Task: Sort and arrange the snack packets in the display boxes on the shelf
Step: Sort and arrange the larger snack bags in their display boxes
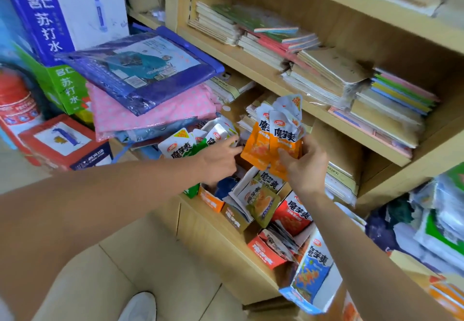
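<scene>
Clenched the right grip round a small bunch of orange packets, high above the red box. Held them upright, with the white tops crumpled. Stretched the left grip out to a heap of green and white packets, up and to the left of the red box. Touched the heap with the fingertips; could not tell whether grasping a packet or released. Saw the red box on the wooden shelf, with packets standing on edge inside. Saw a blue box just beside the red box, on the near side. Saw a dull gold box just past the red box on the far side, with a gold packet sticking out. Saw an orange box and a green box further along. Saw piles of notebooks far above the red box.
</scene>
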Demonstrator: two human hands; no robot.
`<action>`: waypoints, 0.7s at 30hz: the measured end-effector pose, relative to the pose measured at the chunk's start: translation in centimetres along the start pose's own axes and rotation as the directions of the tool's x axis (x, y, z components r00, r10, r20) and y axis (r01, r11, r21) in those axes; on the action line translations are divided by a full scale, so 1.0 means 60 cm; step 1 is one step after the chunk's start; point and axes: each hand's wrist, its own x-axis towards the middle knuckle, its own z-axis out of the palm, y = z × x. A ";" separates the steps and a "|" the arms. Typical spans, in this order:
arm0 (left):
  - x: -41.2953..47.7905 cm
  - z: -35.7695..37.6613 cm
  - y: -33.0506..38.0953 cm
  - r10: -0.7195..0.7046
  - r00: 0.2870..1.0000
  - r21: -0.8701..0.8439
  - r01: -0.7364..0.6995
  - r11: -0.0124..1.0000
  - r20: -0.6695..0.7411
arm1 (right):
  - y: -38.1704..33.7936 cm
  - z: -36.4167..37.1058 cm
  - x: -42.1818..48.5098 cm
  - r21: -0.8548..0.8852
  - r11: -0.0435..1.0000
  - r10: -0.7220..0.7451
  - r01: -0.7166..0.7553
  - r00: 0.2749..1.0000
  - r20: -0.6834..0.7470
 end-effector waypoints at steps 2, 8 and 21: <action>-0.001 -0.002 0.000 0.002 1.000 0.005 -0.002 1.000 0.001 | 0.000 0.000 0.001 -0.022 1.000 -0.002 0.001 1.000 -0.012; -0.005 0.003 -0.013 0.028 0.995 -0.196 -0.046 0.979 -0.096 | 0.002 0.002 0.002 -0.078 0.997 -0.001 -0.001 1.000 -0.020; -0.035 0.043 -0.017 -0.262 0.934 -0.669 0.036 0.742 -0.241 | -0.004 0.000 0.005 -0.049 0.998 0.051 -0.051 0.999 -0.002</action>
